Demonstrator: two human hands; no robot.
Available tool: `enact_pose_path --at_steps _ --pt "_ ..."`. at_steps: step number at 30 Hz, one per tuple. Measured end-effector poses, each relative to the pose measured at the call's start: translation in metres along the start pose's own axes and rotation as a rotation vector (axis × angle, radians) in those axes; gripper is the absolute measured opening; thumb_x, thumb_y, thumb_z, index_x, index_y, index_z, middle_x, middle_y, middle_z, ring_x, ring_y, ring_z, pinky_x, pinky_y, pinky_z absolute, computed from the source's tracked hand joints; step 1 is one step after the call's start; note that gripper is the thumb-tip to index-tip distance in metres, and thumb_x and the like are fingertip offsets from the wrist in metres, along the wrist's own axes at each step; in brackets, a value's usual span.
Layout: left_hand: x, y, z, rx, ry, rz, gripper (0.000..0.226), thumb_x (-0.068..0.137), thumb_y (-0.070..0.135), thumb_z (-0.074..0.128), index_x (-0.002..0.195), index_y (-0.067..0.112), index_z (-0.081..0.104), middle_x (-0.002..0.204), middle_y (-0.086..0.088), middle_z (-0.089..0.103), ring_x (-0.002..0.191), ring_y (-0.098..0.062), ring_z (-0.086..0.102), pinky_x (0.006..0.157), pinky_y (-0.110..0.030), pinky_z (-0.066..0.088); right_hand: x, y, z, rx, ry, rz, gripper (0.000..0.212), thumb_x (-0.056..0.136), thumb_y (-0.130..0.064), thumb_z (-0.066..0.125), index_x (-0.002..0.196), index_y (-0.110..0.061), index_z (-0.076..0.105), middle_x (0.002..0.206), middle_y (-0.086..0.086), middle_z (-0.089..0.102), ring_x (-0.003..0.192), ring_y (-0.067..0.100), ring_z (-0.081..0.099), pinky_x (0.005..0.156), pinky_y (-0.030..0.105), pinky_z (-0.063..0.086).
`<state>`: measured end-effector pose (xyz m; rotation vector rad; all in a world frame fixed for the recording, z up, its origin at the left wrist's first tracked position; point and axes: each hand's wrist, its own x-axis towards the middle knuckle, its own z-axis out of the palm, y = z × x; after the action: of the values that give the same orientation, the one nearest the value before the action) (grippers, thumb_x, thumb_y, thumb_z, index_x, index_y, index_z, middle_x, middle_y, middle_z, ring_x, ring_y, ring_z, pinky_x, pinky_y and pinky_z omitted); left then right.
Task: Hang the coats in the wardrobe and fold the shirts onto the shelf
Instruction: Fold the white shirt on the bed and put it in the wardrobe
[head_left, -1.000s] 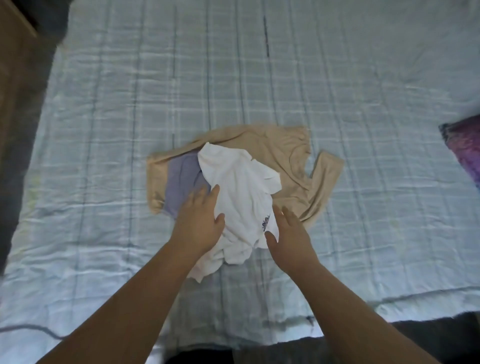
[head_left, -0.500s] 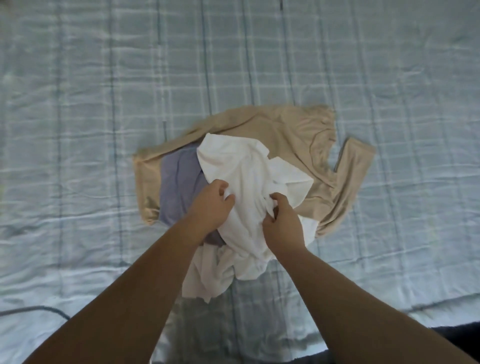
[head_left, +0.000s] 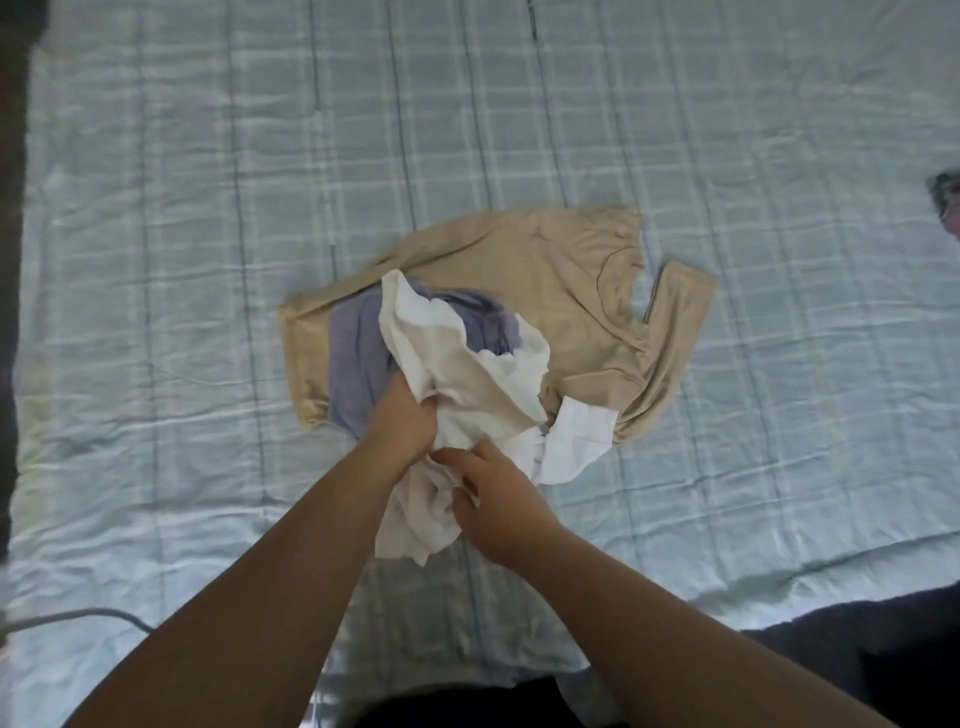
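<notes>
Atop beige shirt (head_left: 545, 270) — white shirt (head_left: 467, 374) bunched, near-far

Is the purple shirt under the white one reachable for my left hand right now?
Probably yes, once it lets go. The left hand grips the crumpled white shirt right beside the exposed purple shirt; nothing covers that patch.

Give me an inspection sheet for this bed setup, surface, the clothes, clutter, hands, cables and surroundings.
Surface: bed sheet, pale blue plaid, wrinkled.
Job's things: white shirt bunched on top of purple garment; both lie on the beige shirt, spread flat.
Clutter: dark patterned item at the right edge, too cut off to identify.
Hands: left hand and right hand both grip the white shirt.
Cables: one grey cable at lower left.
Surroundings: dark strip along the left edge; dark cloth at lower right.
</notes>
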<state>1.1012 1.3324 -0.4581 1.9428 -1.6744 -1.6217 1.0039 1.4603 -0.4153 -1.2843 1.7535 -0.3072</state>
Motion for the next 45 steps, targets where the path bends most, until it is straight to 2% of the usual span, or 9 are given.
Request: enact_pose_path --at_steps 5,10,16,19,25,32,35,42,45 --pt "-0.029 -0.024 -0.019 -0.087 -0.093 -0.004 0.050 0.101 0.024 0.050 0.148 0.023 0.036 0.143 0.001 0.047 0.129 -0.022 0.046 0.109 -0.043 0.039 -0.023 0.004 -0.019 0.486 0.324 0.338 0.025 0.079 -0.003 0.050 0.077 -0.020 0.067 0.089 -0.003 0.062 0.080 0.014 0.060 0.074 0.027 0.048" --pt "-0.058 -0.021 -0.038 -0.164 -0.165 -0.014 0.063 0.091 0.044 0.059 0.149 0.029 0.037 0.143 0.006 0.047 0.126 -0.021 0.048 0.105 -0.046 0.043 -0.021 -0.012 -0.049 0.996 0.365 0.556 0.014 0.096 -0.020 0.056 0.106 -0.013 0.050 0.097 0.008 0.056 0.081 0.024 0.061 0.080 0.050 0.057" --pt "-0.081 -0.018 -0.057 -0.184 -0.335 -0.100 0.063 0.075 0.038 0.071 0.134 0.032 0.049 0.129 0.004 0.060 0.118 -0.022 0.057 0.097 -0.048 0.051 0.002 -0.033 -0.038 0.307 0.047 0.390 0.037 0.089 -0.026 0.064 0.123 -0.013 0.056 0.108 0.007 0.063 0.090 0.024 0.061 0.077 0.035 0.050" --pt "-0.082 -0.022 -0.074 -0.198 -0.047 -0.302 0.080 0.072 0.017 0.072 0.142 0.025 0.033 0.131 -0.006 0.051 0.112 -0.028 0.054 0.087 -0.040 0.050 -0.007 -0.038 -0.017 0.084 -0.163 0.291 0.035 0.085 -0.017 0.062 0.120 -0.022 0.064 0.118 0.002 0.064 0.106 0.024 0.059 0.084 0.031 0.047" --pt "-0.077 -0.013 -0.061 0.109 -0.053 0.094 0.044 0.088 0.013 0.061 0.131 0.019 0.053 0.134 -0.001 0.054 0.123 -0.020 0.052 0.093 -0.026 0.037 -0.036 -0.023 0.025 0.381 -0.128 0.370 0.042 0.089 -0.011 0.056 0.125 -0.030 0.063 0.109 -0.004 0.065 0.092 0.016 0.060 0.066 0.020 0.046" --pt "-0.070 -0.015 0.015 0.497 -0.226 0.164 0.076 0.081 0.043 0.073 0.145 0.026 0.035 0.145 -0.004 0.038 0.129 -0.029 0.039 0.104 -0.045 0.040 -0.040 0.033 0.003 0.522 0.164 0.575 0.023 0.089 -0.009 0.052 0.099 -0.024 0.066 0.099 0.005 0.070 0.084 0.023 0.064 0.074 0.037 0.052" --pt "-0.067 -0.022 0.019 0.734 -0.152 0.147 0.066 0.086 0.022 0.063 0.143 0.034 0.031 0.139 -0.007 0.034 0.121 -0.034 0.040 0.092 -0.047 0.044 -0.040 0.060 -0.004 0.515 0.203 0.634 0.028 0.088 -0.012 0.054 0.113 -0.020 0.063 0.088 0.001 0.066 0.072 0.019 0.060 0.068 0.036 0.052" --pt "-0.050 -0.046 -0.018 0.509 -0.108 0.138 0.046 0.086 0.035 0.055 0.130 0.025 0.053 0.121 -0.016 0.055 0.113 -0.034 0.054 0.089 -0.039 0.044 -0.017 0.065 0.023 0.535 0.132 0.495 0.072 0.083 -0.023 0.077 0.145 -0.025 0.041 0.126 -0.003 0.049 0.115 0.021 0.054 0.100 0.039 0.047" --pt "-0.057 -0.042 -0.048 0.398 -0.081 0.145 0.051 0.075 0.046 0.040 0.111 0.019 0.062 0.111 -0.013 0.063 0.103 -0.033 0.057 0.085 -0.038 0.047 -0.004 0.037 0.047 0.595 0.103 0.381 0.056 0.081 -0.019 0.077 0.131 -0.023 0.052 0.118 0.007 0.059 0.100 0.021 0.058 0.083 0.030 0.049"
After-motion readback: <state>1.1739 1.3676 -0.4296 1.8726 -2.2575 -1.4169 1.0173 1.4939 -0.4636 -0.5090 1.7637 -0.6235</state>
